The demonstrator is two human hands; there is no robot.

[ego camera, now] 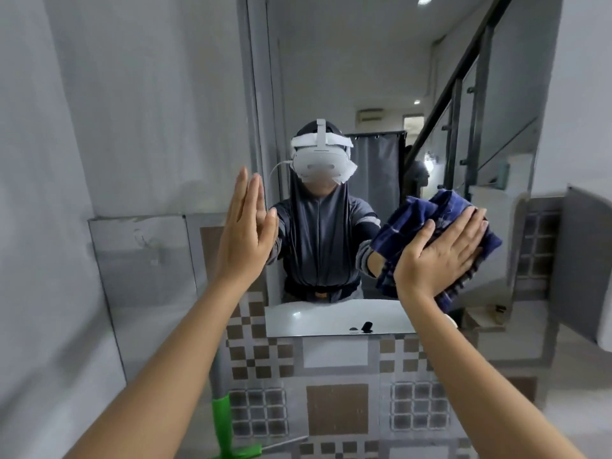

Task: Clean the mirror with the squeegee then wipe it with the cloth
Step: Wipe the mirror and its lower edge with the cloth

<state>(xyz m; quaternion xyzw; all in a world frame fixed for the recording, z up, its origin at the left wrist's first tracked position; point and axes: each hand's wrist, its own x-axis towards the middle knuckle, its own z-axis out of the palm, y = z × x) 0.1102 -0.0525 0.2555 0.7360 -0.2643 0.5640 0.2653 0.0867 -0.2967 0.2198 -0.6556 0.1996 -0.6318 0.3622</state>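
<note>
**A:** Where is the crumpled dark blue checked cloth [447, 203]?

**B:** Under the right hand [440, 256], whose fingers are spread flat and press it against the right part of the tall wall mirror [331, 77]. Cloth shows above and to the right of the fingertips.

**A:** And the left hand [245, 233]?

**B:** Fingers straight and together, at the mirror's left edge, holding nothing.

**A:** The squeegee?

**B:** The green-handled squeegee [222, 425] is low and near, beside the brown-and-grey checked tile wall [337, 412].
</note>
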